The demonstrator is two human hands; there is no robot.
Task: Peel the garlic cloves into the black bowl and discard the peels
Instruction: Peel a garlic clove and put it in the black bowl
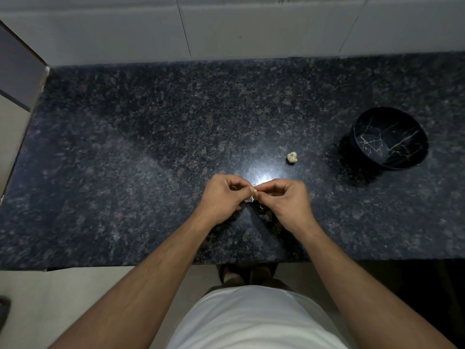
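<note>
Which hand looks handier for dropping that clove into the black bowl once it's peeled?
Probably the right hand: the black bowl sits on its side of the counter. Both hands pinch the garlic clove, and the left hand would have to cross over.

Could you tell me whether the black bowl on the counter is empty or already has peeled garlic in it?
Empty: the black bowl shows only its veined interior, with no cloves inside.
</note>
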